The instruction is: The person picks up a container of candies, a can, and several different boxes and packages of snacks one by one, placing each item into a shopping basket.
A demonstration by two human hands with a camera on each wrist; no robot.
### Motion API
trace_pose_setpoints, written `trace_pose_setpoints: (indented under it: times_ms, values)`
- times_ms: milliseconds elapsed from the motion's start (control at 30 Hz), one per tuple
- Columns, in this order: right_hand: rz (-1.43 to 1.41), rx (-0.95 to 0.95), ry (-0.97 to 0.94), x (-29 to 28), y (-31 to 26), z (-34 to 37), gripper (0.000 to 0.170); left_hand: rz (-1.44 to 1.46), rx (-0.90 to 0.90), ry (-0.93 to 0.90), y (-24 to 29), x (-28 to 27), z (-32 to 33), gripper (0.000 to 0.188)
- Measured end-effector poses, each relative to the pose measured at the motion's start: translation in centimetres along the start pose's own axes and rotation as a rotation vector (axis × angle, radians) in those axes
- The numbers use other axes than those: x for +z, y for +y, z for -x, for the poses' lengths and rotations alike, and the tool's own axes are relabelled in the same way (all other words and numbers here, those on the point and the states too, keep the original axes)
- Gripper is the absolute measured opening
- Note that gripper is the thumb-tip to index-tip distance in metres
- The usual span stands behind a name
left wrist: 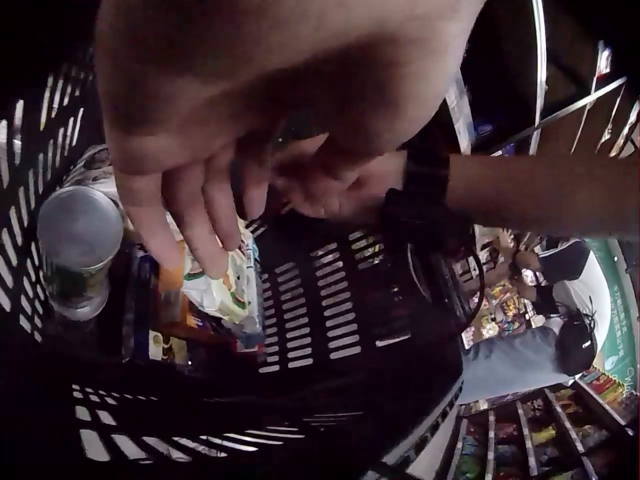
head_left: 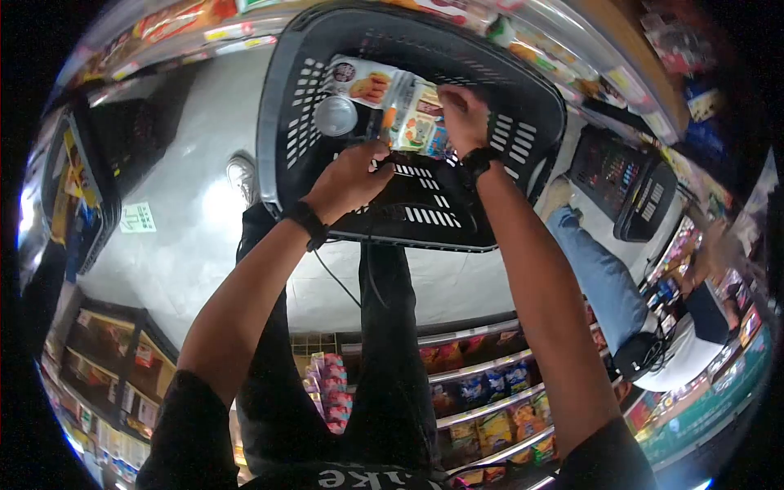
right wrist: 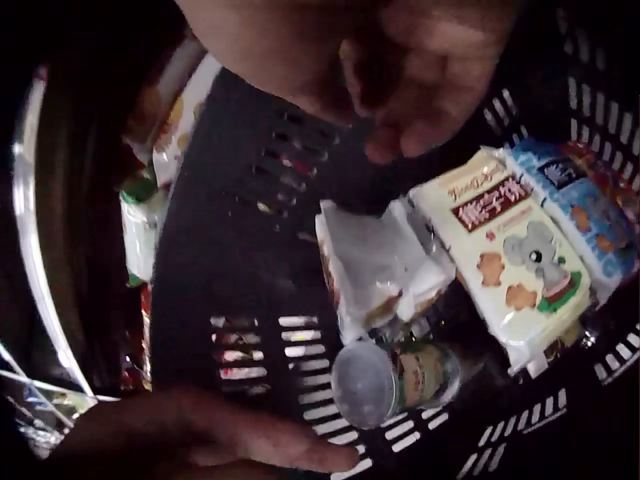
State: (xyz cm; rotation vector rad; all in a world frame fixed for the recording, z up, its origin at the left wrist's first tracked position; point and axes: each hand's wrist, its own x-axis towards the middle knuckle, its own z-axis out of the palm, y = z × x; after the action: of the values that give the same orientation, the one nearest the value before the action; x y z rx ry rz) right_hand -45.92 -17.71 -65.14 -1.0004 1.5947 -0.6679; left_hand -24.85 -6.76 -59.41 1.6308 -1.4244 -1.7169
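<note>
A black shopping basket (head_left: 523,96) holds several snack packets and a round canister (head_left: 336,116) with a pale lid. My left hand (head_left: 349,181) hovers over the near left part of the basket, its fingers hanging loosely above the packets in the left wrist view. Beside the packets' right end is my right hand (head_left: 464,121), fingers loosely bent with nothing between them. The right wrist view shows a cream biscuit packet (right wrist: 520,262) with a grey cartoon animal, a blue packet (right wrist: 582,215) against it, and a whitish packet (right wrist: 378,262) near the canister.
Shelves of packaged snacks (head_left: 490,392) run behind my legs, with more along the basket's far side. A person in jeans (head_left: 596,253) crouches at the right near another black basket (head_left: 625,184). At the left stands a dark bin with yellow items (head_left: 69,175).
</note>
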Motion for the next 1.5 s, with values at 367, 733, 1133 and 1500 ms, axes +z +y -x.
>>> trace_pose_setpoints:
  times_ms: [367, 733, 1133, 1500]
  values:
    - [-0.548, -0.147, 0.369, -19.4, -7.5, -5.2, 0.026, 0.096, 0.342, 0.317, 13.9, 2.0, -11.4, 0.028]
    - [-0.195, -0.207, 0.306, -21.6, -4.0, -10.2, 0.049, 0.059, 0.145, 0.285, 18.1, 4.2, -20.6, 0.039]
    - [-0.611, -0.369, 0.299, -20.3, -5.9, -6.3, 0.05, 0.287, 0.071, 0.117, 18.4, 3.2, -21.1, 0.033]
    - [-0.651, -0.366, 0.346, -18.0, -8.5, 5.1, 0.051, 0.373, 0.288, 0.228, 19.0, 3.5, -13.3, 0.032]
